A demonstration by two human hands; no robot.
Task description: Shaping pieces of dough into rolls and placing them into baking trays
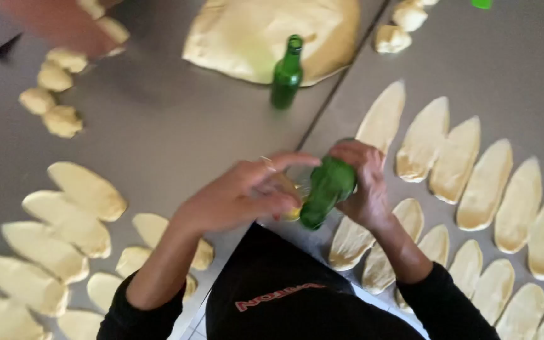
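Note:
My right hand [363,182] grips a green glass bottle [325,189] that lies tilted just above the table edge in front of me. My left hand [247,192] is curled around a small yellowish piece of dough [291,211] at the bottle's lower end; a ring sits on one finger. Both sleeves are black. Flattened oval dough pieces [454,160] lie in rows right beside my right hand.
A second green bottle [286,72] stands upright by a large rolled-out dough sheet [266,34]. Several dough balls [55,94] sit far left, more [398,28] at the top. Oval dough pieces [64,220] cover the grey table [158,126] at left.

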